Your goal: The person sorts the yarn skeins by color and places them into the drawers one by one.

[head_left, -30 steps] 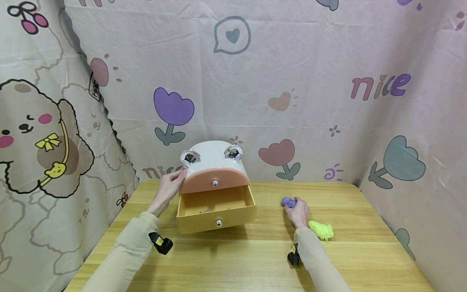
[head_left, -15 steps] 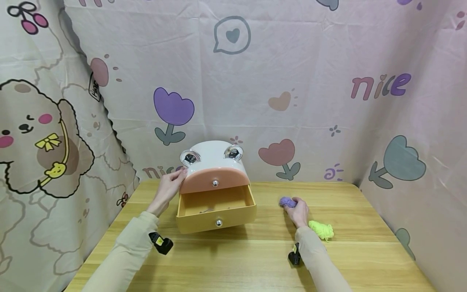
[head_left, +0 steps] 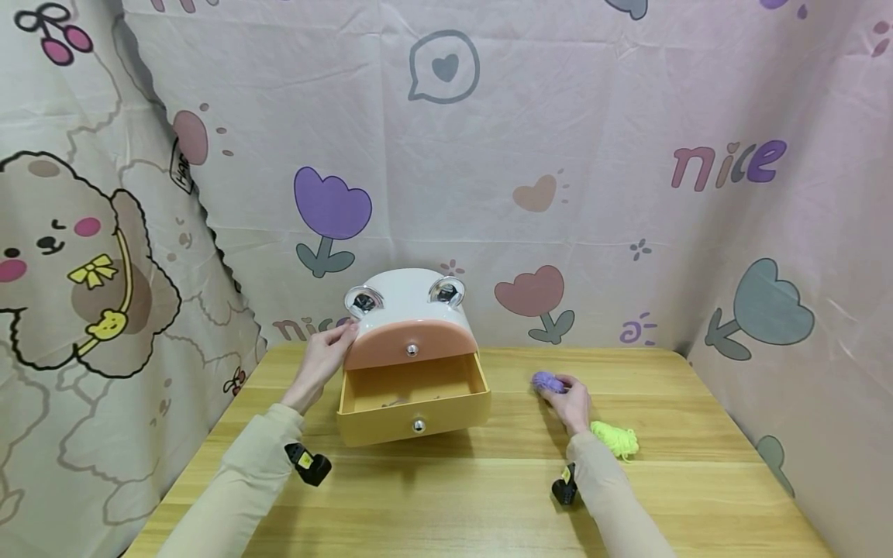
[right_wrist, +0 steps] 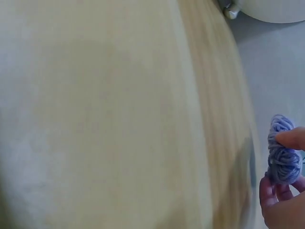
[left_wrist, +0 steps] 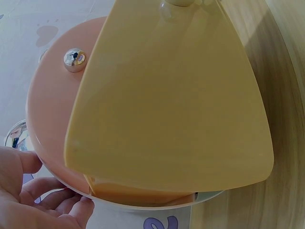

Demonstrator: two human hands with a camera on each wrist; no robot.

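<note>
A small frog-shaped drawer box [head_left: 408, 298] with a white top stands on the table, its peach upper drawer [head_left: 391, 345] closed and its yellow lower drawer [head_left: 412, 422] pulled out. My left hand [head_left: 322, 360] grips the box's upper left edge; in the left wrist view the thumb and curled fingers [left_wrist: 43, 186] meet at the rim. Something small and thin lies in the yellow drawer, too small to tell. My right hand [head_left: 574, 404] pinches a skein of purple yarn [head_left: 546, 381] between thumb and fingers, as the right wrist view also shows with the purple yarn [right_wrist: 284, 164].
A skein of lime-yellow yarn [head_left: 615, 440] lies on the wooden table [head_left: 446, 504], just right of my right wrist. A printed curtain [head_left: 600, 116] hangs behind the table and along both sides. Each wrist carries a small black camera [head_left: 307, 465].
My right hand has shifted the purple yarn slightly to the left and away from me. My left hand and the drawer box have stayed where they were.
</note>
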